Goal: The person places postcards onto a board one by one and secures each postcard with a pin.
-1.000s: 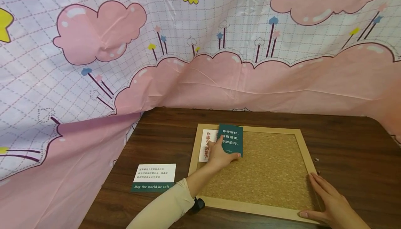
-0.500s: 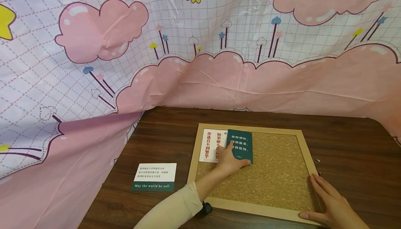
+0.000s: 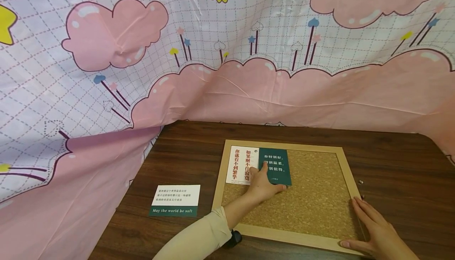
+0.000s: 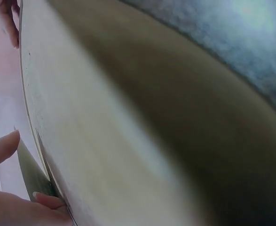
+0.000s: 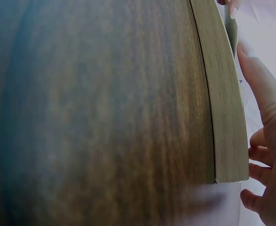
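Observation:
My left hand (image 3: 260, 185) is over the upper left of a wood-framed cork board (image 3: 309, 200). It holds a dark green card (image 3: 281, 158) with white writing, thumb at the lower right corner and fingers at the left side. Beside it lies a white card (image 3: 239, 161) with red writing, partly covered by my fingers. In the left wrist view the green card (image 4: 30, 174) stands tilted up between thumb and fingers. At the board's lower right corner rests my right hand (image 3: 378, 232), fingers along the right side, thumb on the bottom rail; the right wrist view shows the frame's edge (image 5: 222, 94) beside it.
On the dark wooden table (image 3: 185, 149), left of the board, lies a white-and-green card (image 3: 175, 200). Small shiny bits (image 3: 360, 182) lie right of the frame. A cloud-patterned cloth (image 3: 249, 98) hangs behind the table.
My left hand has slid the green card to the right, uncovering the white card with red writing, whose right edge it now meets. My right hand stays at the board's corner.

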Available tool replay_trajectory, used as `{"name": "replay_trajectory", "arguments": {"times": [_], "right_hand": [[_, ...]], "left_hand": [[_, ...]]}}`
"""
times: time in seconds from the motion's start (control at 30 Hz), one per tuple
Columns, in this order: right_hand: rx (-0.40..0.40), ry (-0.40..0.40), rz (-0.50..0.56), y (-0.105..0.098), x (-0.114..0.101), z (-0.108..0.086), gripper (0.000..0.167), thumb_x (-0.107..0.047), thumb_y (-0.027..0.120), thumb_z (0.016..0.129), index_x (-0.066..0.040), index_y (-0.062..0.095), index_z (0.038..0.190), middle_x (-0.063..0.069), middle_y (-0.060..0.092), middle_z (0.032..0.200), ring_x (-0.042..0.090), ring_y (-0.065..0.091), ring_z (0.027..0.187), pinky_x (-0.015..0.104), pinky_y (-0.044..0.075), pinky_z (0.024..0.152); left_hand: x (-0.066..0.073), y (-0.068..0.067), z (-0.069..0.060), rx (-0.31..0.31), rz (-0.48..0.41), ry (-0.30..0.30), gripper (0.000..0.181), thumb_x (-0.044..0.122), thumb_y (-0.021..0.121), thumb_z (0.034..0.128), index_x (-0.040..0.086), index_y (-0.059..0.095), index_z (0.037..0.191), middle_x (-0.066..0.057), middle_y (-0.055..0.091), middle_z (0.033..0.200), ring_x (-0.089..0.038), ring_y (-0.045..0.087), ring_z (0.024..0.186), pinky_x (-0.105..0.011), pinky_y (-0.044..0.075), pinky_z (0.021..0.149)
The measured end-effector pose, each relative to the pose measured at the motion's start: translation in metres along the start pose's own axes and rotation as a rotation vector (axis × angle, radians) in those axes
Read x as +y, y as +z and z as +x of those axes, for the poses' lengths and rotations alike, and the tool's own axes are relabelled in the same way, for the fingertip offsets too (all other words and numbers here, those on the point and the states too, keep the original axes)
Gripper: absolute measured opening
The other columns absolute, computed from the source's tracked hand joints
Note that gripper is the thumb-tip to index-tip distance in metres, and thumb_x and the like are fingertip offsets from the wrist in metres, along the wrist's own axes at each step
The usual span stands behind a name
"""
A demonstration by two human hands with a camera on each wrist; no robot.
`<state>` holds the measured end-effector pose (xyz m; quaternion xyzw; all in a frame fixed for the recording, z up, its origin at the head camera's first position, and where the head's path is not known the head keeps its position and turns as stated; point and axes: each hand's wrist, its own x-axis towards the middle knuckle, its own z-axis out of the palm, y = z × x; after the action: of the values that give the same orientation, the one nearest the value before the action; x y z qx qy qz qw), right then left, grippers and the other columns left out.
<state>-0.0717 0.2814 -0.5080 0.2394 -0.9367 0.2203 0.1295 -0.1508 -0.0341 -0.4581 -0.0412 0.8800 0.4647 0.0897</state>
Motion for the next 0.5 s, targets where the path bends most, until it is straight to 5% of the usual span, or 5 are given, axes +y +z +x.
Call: {"name": "replay_trajectory", "arguments": {"times": [0.2,0.5], "right_hand": [[0.016,-0.026,0.003,0.0,0.0003,0.0004,0.124,-0.035,0.092,0.05,0.001,0.029,0.151,0.034,0.046,0.132,-0.023,-0.003,0.133,-0.005,-0.004,0.097],[-0.006,-0.003,0.002,0.0003,-0.0015,-0.0008,0.12,-0.035,0.091,0.054,0.002,0.029,0.15,0.035,0.046,0.133,-0.024,-0.005,0.132,-0.005,-0.005,0.097]], "left_hand": [[-0.0003,-0.0004,0.0009,-0.011,0.033,0.026,0.1,0.035,0.083,0.0746,0.007,0.028,0.153,-0.022,0.035,0.118,-0.022,0.04,0.087,-0.034,0.045,0.076],[0.005,-0.0063,0.0015,-0.067,0.151,0.03,0.082,0.039,0.07,0.0878,0.004,0.031,0.151,-0.03,0.036,0.13,-0.025,0.05,0.093,-0.038,0.05,0.081]]}}
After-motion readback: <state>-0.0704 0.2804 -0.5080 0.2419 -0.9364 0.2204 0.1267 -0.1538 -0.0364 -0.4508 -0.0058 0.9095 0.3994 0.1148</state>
